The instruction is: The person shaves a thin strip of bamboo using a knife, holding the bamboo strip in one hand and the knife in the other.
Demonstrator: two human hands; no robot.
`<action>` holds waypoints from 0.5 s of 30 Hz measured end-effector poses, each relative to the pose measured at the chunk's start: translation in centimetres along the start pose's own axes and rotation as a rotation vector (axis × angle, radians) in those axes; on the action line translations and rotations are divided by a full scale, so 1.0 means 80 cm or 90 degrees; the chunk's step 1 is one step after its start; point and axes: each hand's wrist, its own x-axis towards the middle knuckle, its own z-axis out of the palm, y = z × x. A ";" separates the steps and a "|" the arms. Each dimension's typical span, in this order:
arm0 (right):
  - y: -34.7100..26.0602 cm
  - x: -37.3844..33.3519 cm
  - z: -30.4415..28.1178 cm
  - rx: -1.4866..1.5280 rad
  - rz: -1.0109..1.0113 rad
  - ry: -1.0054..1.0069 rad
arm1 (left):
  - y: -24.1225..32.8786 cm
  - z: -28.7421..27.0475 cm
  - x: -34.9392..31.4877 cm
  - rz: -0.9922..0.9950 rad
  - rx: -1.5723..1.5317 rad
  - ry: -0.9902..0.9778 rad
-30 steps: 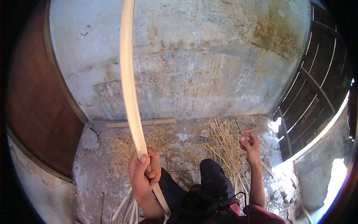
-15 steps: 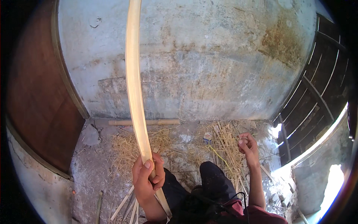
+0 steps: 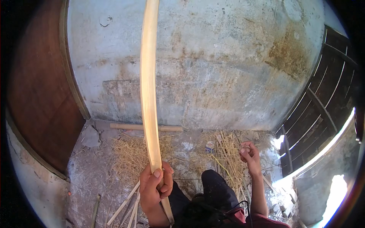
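Observation:
A long, pale split bamboo strip rises nearly upright in front of me, past the top edge of the view. Its lower end runs down beside my left thigh. My left hand is closed around the strip low down, the thumb lying on its face. Off to the right, apart from the strip, my right hand is raised with its fingers curled in a pinch. What sits between those fingertips, if anything, is too small to make out.
Shavings and a heap of thin bamboo slivers litter the floor. A bamboo pole lies along the stained wall. Loose strips lie left of my legs. A brown door stands left, dark slatted boards right.
The bamboo strip and my left hand sit a little further right and lower in the picture. My right hand has shifted slightly left and down, still pinched. The whole view has moved a little.

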 end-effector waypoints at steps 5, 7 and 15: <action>0.000 -0.001 0.006 -0.007 -0.008 -0.009 | 0.002 0.004 0.001 -0.026 0.011 0.001; -0.002 -0.002 0.008 -0.008 -0.002 -0.004 | 0.000 0.005 0.003 -0.039 0.008 -0.004; -0.005 -0.002 0.016 -0.011 -0.006 -0.017 | 0.006 -0.001 0.000 -0.059 -0.014 -0.010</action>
